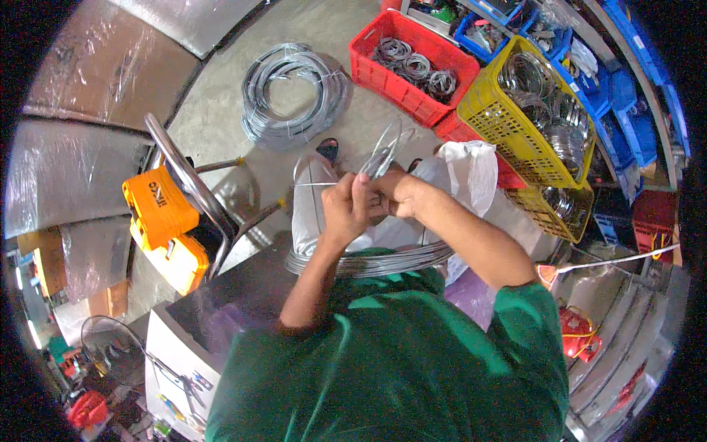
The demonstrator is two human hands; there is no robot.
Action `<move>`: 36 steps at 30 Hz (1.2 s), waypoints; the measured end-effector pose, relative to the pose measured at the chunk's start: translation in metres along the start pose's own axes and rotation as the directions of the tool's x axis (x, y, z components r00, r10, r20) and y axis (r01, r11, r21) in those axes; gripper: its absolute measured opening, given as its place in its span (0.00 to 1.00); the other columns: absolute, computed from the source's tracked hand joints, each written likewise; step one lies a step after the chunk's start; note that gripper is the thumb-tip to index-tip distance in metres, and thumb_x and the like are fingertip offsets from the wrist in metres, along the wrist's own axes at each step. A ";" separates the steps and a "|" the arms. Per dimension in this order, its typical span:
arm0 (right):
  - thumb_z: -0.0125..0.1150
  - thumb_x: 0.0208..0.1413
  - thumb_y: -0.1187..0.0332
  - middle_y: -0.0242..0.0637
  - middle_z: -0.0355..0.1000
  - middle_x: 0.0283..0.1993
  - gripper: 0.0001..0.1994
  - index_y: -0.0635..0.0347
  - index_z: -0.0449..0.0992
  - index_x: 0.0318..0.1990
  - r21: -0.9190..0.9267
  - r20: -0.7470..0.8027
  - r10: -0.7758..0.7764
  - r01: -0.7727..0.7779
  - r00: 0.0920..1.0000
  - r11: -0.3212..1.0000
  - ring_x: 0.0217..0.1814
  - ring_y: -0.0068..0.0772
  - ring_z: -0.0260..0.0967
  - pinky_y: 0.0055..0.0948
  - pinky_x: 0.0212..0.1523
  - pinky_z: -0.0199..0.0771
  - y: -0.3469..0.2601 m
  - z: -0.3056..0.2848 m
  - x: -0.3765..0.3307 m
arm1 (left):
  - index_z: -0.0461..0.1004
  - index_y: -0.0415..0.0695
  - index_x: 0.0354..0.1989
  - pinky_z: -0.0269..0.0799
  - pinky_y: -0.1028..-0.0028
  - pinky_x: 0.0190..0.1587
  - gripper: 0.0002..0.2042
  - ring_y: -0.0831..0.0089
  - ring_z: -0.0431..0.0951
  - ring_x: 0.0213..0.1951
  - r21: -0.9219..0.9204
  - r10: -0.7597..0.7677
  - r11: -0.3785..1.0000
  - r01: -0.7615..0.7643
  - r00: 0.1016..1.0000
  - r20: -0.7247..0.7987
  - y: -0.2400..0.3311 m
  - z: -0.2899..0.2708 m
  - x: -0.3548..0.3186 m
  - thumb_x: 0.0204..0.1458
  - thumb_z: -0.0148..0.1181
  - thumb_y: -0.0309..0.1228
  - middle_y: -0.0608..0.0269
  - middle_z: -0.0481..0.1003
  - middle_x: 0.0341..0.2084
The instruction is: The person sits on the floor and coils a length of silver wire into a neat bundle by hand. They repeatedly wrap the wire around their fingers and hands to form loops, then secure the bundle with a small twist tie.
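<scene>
In front of my lap, my left hand (347, 208) and my right hand (395, 193) are close together, fingers closed around a small bundle of looped silvery wire (381, 156). Its loops stick up beyond my fingers. A straight wire end pokes out to the left of my left hand. Some of the right fingers are hidden behind the left hand. Across my lap, below both wrists, lies a large coil of grey wire (375, 264). A bigger coil of wire (283, 96) rests on the floor ahead, to the left.
A red crate (368, 62) ahead right holds small wire coils. Beside it, a yellow crate (482, 103) holds shiny wire coils. Blue bins (633, 125) line the far right. On the left stand a metal tube frame (188, 169) and an orange tool case (158, 202). Wrapped boxes (110, 66) stand behind.
</scene>
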State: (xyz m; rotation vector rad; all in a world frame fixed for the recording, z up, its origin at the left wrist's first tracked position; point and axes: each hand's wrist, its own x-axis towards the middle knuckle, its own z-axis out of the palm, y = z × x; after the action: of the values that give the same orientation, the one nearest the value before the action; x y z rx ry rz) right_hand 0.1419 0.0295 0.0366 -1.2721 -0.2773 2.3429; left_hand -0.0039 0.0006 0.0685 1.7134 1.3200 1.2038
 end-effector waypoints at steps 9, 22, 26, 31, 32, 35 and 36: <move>0.50 0.58 0.81 0.25 0.67 0.25 0.09 0.53 0.69 0.40 -0.438 -0.031 -0.035 0.018 0.999 0.899 0.16 0.15 0.51 0.18 0.14 0.49 -0.035 -0.016 -0.044 | 0.72 0.37 0.38 0.64 0.69 0.35 0.26 0.71 0.68 0.29 -0.703 -0.130 0.370 0.608 0.783 0.608 -0.013 -0.008 -0.004 0.64 0.40 0.52 0.61 0.69 0.23; 0.57 0.58 0.76 0.28 0.69 0.28 0.14 0.53 0.63 0.49 -0.492 -0.070 -0.050 0.009 0.996 0.871 0.18 0.16 0.56 0.23 0.20 0.54 -0.033 0.002 -0.073 | 0.73 0.41 0.41 0.74 0.60 0.42 0.22 0.61 0.79 0.35 -0.684 0.024 0.331 0.650 0.719 0.695 -0.010 -0.026 0.005 0.50 0.69 0.46 0.58 0.76 0.27; 0.58 0.58 0.76 0.31 0.69 0.29 0.16 0.53 0.60 0.50 -0.421 0.009 0.008 -0.004 1.000 0.907 0.18 0.16 0.56 0.21 0.17 0.52 -0.032 0.006 -0.078 | 0.74 0.40 0.40 0.75 0.58 0.45 0.25 0.59 0.81 0.36 -0.663 0.016 0.382 0.643 0.713 0.701 -0.014 -0.030 0.003 0.46 0.72 0.48 0.55 0.78 0.30; 0.55 0.59 0.79 0.34 0.70 0.31 0.15 0.53 0.59 0.49 -0.388 0.099 0.024 0.017 0.995 0.921 0.17 0.16 0.54 0.19 0.14 0.48 -0.035 0.003 -0.083 | 0.70 0.32 0.54 0.71 0.66 0.52 0.26 0.66 0.79 0.42 -0.566 -0.036 0.573 0.593 0.708 0.705 -0.008 -0.047 0.006 0.57 0.61 0.43 0.56 0.79 0.34; 0.54 0.58 0.79 0.34 0.71 0.31 0.15 0.53 0.59 0.49 -0.370 0.069 0.051 -0.021 0.996 0.929 0.17 0.15 0.53 0.19 0.14 0.48 -0.035 0.001 -0.082 | 0.69 0.31 0.57 0.70 0.68 0.54 0.26 0.68 0.78 0.44 -0.516 -0.047 0.640 0.569 0.700 0.713 -0.006 -0.052 0.008 0.59 0.59 0.42 0.57 0.79 0.35; 0.53 0.59 0.80 0.37 0.72 0.33 0.15 0.53 0.60 0.49 -0.350 0.062 0.075 -0.049 0.995 0.935 0.17 0.14 0.52 0.18 0.15 0.49 -0.032 -0.004 -0.079 | 0.72 0.34 0.56 0.67 0.72 0.50 0.21 0.73 0.74 0.40 -0.300 -0.190 0.768 0.566 0.649 0.737 0.001 -0.072 0.011 0.62 0.54 0.38 0.64 0.78 0.34; 0.52 0.59 0.80 0.38 0.73 0.34 0.15 0.53 0.60 0.49 -0.374 0.041 0.065 -0.045 0.997 0.926 0.17 0.14 0.52 0.18 0.15 0.50 -0.031 -0.005 -0.077 | 0.74 0.34 0.55 0.66 0.72 0.49 0.20 0.73 0.74 0.40 -0.219 -0.247 0.801 0.557 0.641 0.727 0.002 -0.075 0.012 0.62 0.54 0.37 0.64 0.77 0.34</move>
State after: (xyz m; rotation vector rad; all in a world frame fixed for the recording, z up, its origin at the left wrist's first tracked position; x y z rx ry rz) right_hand 0.1915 0.0190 0.1027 -1.4027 -0.7454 2.4514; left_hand -0.0718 0.0091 0.1007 1.2242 0.8333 0.4556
